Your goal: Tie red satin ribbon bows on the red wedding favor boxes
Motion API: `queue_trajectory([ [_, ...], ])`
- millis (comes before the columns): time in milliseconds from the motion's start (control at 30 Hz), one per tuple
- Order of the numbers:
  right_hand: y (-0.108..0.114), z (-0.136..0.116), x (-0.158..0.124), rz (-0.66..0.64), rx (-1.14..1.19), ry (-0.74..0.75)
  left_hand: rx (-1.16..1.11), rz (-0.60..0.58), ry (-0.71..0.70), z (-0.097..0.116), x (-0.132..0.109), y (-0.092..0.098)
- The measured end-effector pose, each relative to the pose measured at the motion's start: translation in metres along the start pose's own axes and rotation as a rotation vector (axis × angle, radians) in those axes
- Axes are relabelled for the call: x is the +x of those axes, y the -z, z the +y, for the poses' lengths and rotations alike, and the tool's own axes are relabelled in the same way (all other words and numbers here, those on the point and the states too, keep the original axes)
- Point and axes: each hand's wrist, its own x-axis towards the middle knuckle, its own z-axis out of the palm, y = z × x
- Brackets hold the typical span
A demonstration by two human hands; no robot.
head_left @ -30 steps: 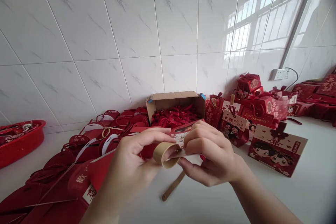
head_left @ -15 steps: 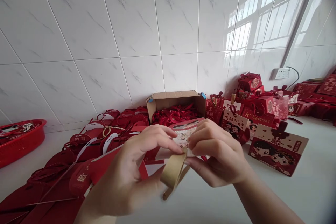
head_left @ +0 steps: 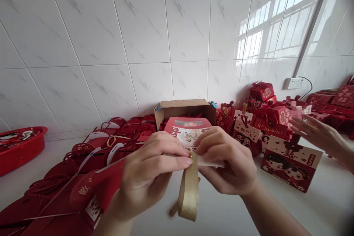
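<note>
In the head view, my left hand [head_left: 152, 171] is closed, with thumb and fingertips pinching the upper end of a gold strap [head_left: 188, 195] near a small stud. The strap hangs in a loop below my fingers, its other end hanging behind. My right hand [head_left: 228, 162] curls round the near edge of a red-and-white gift box [head_left: 189, 134] with printed figures and a slot in its top panel. White card shows under my right fingers. Both hands meet at the strap end, covering much of the box.
Flat red gift boxes [head_left: 52, 195] with cords cover the left, beside a red basin [head_left: 24, 155]. A cardboard box [head_left: 184, 104] stands against the tiled wall. Finished-looking boxes [head_left: 291, 162] stand at right. Another person's hand [head_left: 322, 131] reaches in at the right edge.
My left thumb has moved up onto the strap end, and the loop now hangs straighter down. The gift box's top panel shows more. Another person's hand has entered at right.
</note>
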Motion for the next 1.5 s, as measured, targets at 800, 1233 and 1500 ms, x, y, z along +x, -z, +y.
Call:
queue_trajectory([
  [800,-0.013,-0.002,-0.009,-0.107,-0.239,-0.091,0.182,0.093,-0.089,-0.012,0.0,-0.005],
  [1233,-0.013,0.007,-0.012,-0.332,-0.268,-0.174,0.203,-0.211,0.224,-0.022,-0.004,0.011],
  [1500,-0.011,0.01,-0.012,-0.337,-0.284,-0.185,0.219,-0.192,0.308,-0.023,-0.002,0.004],
])
